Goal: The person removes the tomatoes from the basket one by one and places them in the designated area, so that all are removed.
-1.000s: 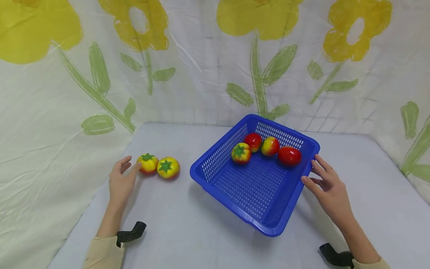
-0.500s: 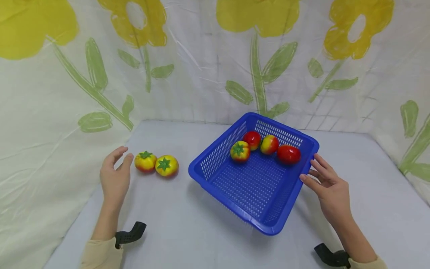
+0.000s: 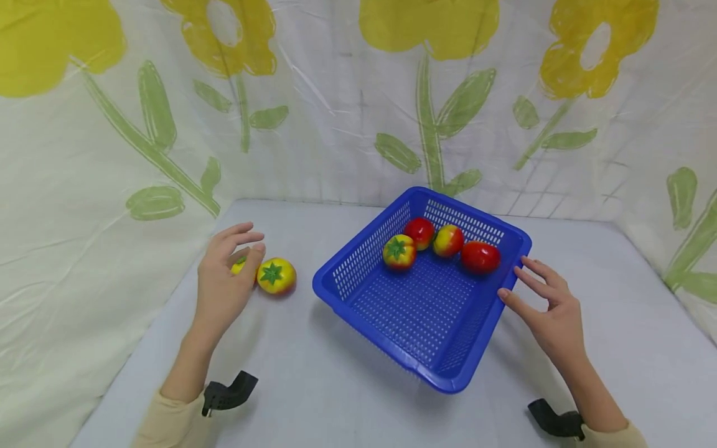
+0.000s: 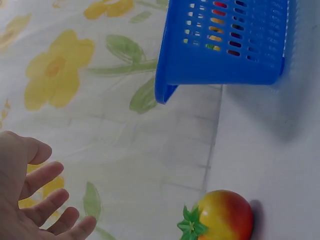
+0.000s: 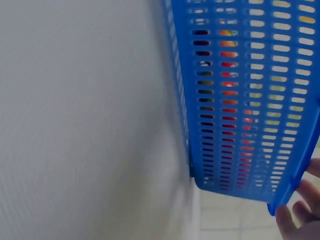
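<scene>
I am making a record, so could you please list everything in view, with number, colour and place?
table: one, white, low in the head view
basket: one, blue, on the table
red fruits: two, red, in the basket
mixed fruits: two, yellow-red, in the basket
loose fruits: two, yellow-red with green leaves, left of the basket
flowered cloth: count unclear, white, yellow and green, behind the table
wrist devices: two, black, one at each wrist
sleeves: two, beige, on the forearms
left hand: one, partly covering one of the loose fruits
right hand: one, at the basket's right rim

Nothing legible shows here — no lettering, labels, brands, numbers or signs.
</scene>
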Demonstrator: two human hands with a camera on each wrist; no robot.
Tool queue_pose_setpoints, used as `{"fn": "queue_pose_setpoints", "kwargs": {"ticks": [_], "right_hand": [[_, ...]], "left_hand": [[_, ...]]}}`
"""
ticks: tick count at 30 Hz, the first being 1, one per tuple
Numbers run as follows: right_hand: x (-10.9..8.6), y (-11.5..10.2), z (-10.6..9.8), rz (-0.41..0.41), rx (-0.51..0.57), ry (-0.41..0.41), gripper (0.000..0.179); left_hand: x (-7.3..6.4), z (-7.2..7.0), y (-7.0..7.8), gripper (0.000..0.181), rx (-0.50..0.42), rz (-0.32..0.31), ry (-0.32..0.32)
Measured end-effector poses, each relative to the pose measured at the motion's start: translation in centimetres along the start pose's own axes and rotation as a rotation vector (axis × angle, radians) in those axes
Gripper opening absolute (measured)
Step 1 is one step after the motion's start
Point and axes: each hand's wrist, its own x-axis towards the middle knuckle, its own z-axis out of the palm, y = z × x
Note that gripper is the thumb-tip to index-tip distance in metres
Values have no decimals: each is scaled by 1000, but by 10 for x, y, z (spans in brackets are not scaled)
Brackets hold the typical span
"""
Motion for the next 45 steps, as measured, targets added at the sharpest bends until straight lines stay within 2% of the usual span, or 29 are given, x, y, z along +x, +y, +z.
{"fn": "queue_pose_setpoints", "kwargs": {"ticks": [6, 9, 16, 19, 24, 30, 35, 40, 45], "right_hand": [[5, 6, -2, -79, 30, -19, 54], [6, 7, -1, -82, 38, -27, 55], [5, 8, 1, -80, 33, -32, 53], [5, 7, 1, -89, 44, -28, 53], [5, 6, 1, -99, 62, -21, 53], [3, 9, 1, -87, 58, -15, 52], [1, 10, 2, -76, 52, -10, 52], [-1, 10, 2, -70, 49, -7, 52], [-2, 8, 2, -68, 49, -2, 52]], "left_hand": [[4, 8, 18, 17, 47, 123, -68], [6, 11, 22, 16, 37, 138, -93], [11, 23, 25, 19, 71, 130, -165], [14, 34, 30, 20, 72, 144, -242], [21, 62, 39, 23, 54, 173, -422], [39, 94, 50, 32, -11, 235, -598], [56, 112, 66, 41, -29, 262, -699], [70, 127, 81, 47, -27, 246, -775], [82, 147, 86, 49, -31, 252, -849]]}}
